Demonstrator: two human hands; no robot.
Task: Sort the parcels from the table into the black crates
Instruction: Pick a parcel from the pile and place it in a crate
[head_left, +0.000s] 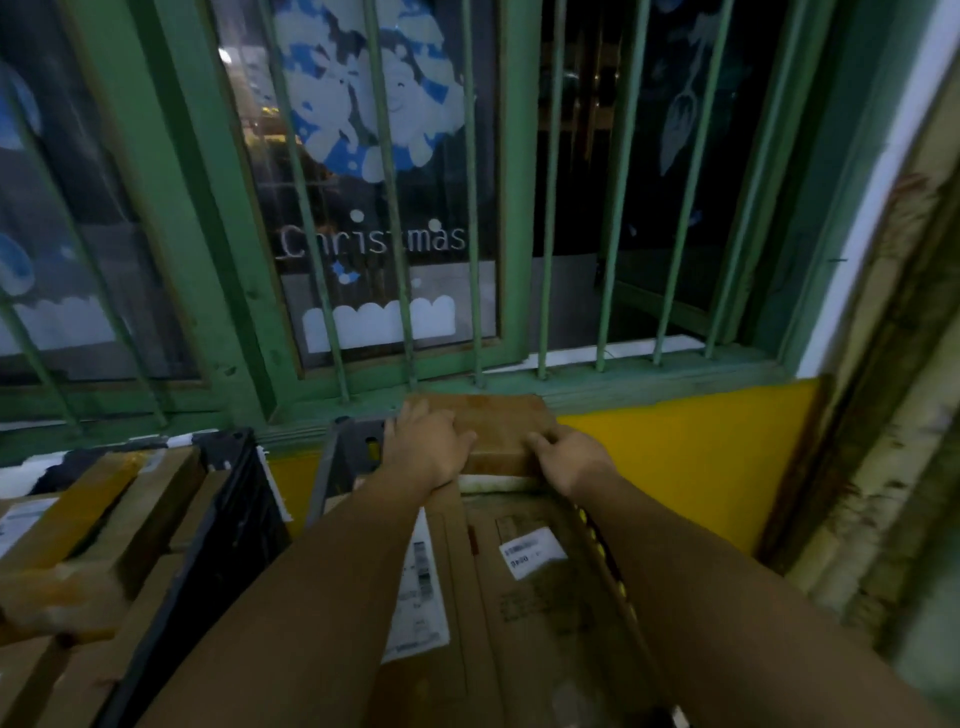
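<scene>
A flat brown cardboard parcel (493, 423) lies at the far end of a black crate (345, 452), on top of other parcels, close under the green window sill. My left hand (426, 447) lies over its left part with fingers curled on the top. My right hand (569, 457) grips its near right corner. Below my arms lie large cardboard parcels (524, 597) with white labels, filling that crate. A second black crate (234, 525) to the left holds several brown boxes (98, 545).
A barred green window (467, 208) with Christmas decals stands straight ahead. A yellow wall panel (691, 457) is behind the right crate. A worn pillar (883, 415) runs down the right side.
</scene>
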